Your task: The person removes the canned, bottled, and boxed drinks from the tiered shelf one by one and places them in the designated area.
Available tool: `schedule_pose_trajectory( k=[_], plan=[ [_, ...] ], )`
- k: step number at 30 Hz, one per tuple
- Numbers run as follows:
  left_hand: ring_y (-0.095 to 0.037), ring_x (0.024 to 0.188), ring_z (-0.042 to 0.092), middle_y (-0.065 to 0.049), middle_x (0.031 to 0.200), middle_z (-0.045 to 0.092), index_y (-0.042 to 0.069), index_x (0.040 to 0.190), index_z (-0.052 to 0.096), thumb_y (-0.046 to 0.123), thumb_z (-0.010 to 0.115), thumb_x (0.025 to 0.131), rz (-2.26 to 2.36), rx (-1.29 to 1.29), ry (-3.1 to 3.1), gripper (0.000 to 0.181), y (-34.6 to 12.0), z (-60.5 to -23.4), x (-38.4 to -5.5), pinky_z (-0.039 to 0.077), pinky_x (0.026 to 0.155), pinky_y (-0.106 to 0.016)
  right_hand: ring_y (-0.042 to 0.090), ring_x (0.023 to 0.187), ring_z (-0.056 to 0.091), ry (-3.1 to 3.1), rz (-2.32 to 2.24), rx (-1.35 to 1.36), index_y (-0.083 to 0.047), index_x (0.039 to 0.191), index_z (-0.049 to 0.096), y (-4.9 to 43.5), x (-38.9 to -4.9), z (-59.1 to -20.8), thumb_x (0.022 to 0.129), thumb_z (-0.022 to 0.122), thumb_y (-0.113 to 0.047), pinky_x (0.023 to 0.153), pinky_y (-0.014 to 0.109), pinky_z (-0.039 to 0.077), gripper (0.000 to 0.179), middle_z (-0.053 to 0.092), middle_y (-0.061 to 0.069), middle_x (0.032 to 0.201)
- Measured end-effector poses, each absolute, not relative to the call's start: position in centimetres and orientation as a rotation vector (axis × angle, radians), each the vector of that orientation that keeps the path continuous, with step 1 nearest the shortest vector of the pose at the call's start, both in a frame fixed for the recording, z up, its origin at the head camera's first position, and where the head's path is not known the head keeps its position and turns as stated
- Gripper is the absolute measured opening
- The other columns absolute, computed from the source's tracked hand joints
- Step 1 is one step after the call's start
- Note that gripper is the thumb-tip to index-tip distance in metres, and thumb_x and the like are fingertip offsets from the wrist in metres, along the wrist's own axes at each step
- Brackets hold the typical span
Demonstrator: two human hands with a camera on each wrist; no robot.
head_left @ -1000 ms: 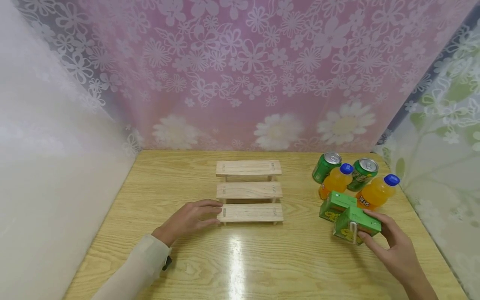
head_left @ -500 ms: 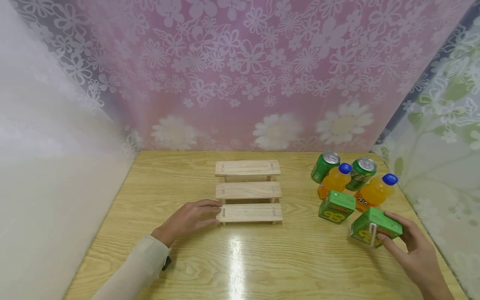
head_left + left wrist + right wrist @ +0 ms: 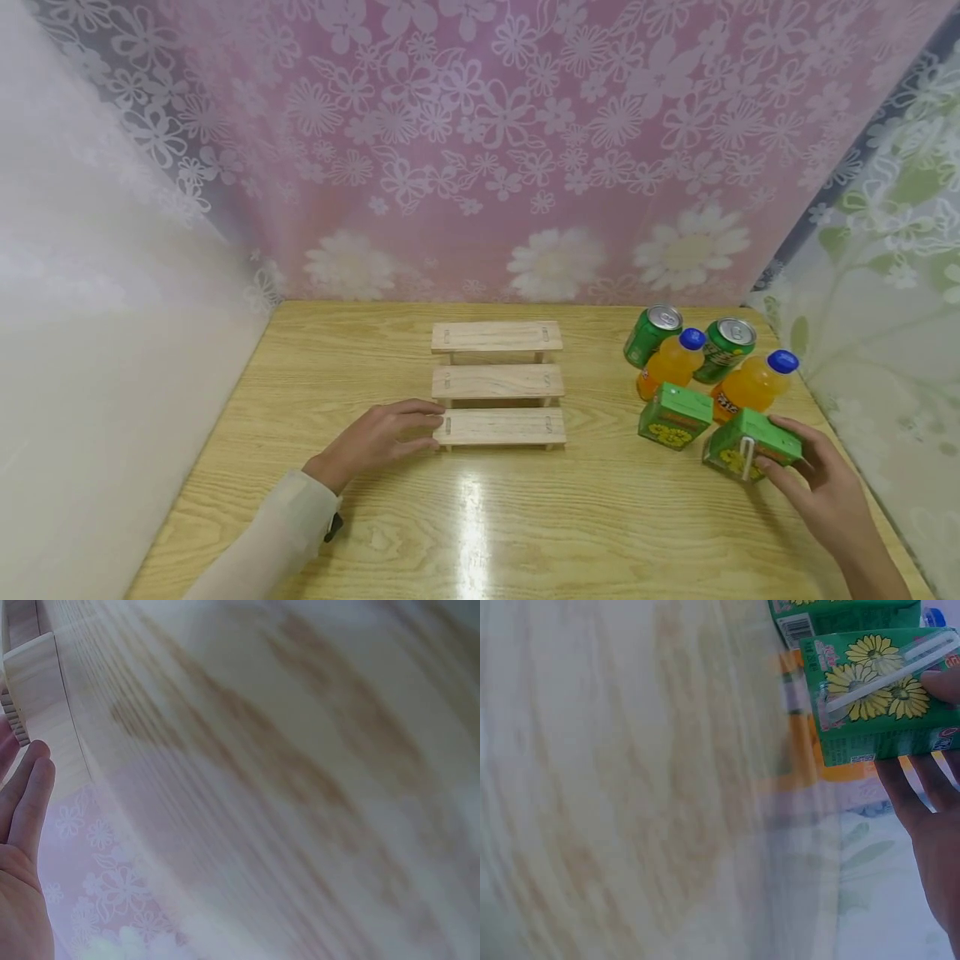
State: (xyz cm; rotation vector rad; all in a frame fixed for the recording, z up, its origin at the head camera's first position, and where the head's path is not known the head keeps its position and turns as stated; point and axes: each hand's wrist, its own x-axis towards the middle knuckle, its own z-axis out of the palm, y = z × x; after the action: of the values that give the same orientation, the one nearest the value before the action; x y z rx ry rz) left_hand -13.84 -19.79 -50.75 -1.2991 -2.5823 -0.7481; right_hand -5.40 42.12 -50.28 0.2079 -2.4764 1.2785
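Observation:
My right hand [image 3: 825, 487] grips a green drink carton [image 3: 752, 447] between thumb and fingers, at the front of the drinks group. Yellow flowers and a straw in clear wrap show on the carton's face in the right wrist view. A matching carton [image 3: 675, 417] stands just to its left, a small gap apart. At the centre of the table is a three-step wooden rack [image 3: 501, 427]. My left hand [image 3: 378, 437] lies at the left end of its lowest step, fingers nearly straight, fingertips at the board's edge. Straight fingers [image 3: 31, 799] also show in the left wrist view.
Behind the cartons stand two orange soda bottles with blue caps, a left bottle [image 3: 672, 362] and a right bottle [image 3: 752, 385]. Two green cans, a left can [image 3: 651, 337] and a right can [image 3: 726, 350], are behind them. Curtains [image 3: 480, 167] enclose the wooden table [image 3: 585, 533].
The right hand has carried its carton right, away from the matching carton, and it now sits slightly farther back than half a second ago. My left hand and the rack have stayed put.

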Motion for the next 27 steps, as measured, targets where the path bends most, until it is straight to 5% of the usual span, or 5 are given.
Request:
schedule_pose_trajectory(
  k=[27],
  plan=[
    [-0.025, 0.124, 0.075, -0.008, 0.14, 0.074, 0.006, 0.128, 0.08, 0.02, 0.086, 0.096, -0.752, -1.269, -2.609, 0.036, -19.8, -50.6, -13.6, 0.066, 0.101, -0.033, -0.012, 0.132, 0.049, -2.52, 1.309, 0.212, 0.003, 0.158, 0.048, 43.1, -6.1, -50.2, 0.095, 0.07, 0.019, 0.097, -0.003, 0.041, 0.068, 0.05, -0.024, 0.15]
  ],
)
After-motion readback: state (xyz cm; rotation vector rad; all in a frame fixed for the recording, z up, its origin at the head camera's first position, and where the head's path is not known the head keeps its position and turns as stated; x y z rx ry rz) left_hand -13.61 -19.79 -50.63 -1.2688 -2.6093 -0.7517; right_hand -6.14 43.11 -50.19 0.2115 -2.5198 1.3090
